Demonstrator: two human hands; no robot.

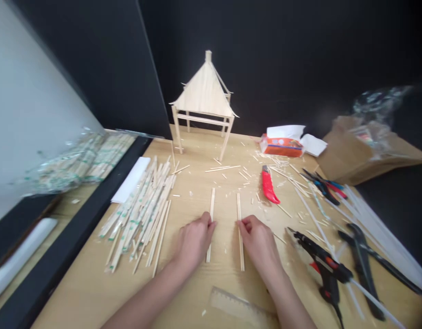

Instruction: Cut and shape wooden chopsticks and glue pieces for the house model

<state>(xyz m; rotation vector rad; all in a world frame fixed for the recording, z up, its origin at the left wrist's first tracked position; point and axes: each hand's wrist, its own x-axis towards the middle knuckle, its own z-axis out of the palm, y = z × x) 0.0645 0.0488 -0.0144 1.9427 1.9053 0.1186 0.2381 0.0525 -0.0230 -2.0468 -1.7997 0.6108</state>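
Observation:
My left hand pinches a pair of wooden chopsticks that lie side by side, pointing away from me on the table. To its right, my right hand has thumb and fingers closed on the middle of a second chopstick pair, roughly parallel to the first. A strip of bare wood separates the two pairs. Below my right hand lies a clear ruler, partly covered by my forearm. Beyond both hands stands a small wooden model pavilion with a pointed roof on thin legs.
A pile of chopsticks, some in wrappers, lies at left near a white strip. On the right are a red utility knife, a hot glue gun, pliers, an orange tissue pack and a brown paper bag. Wood scraps litter the table.

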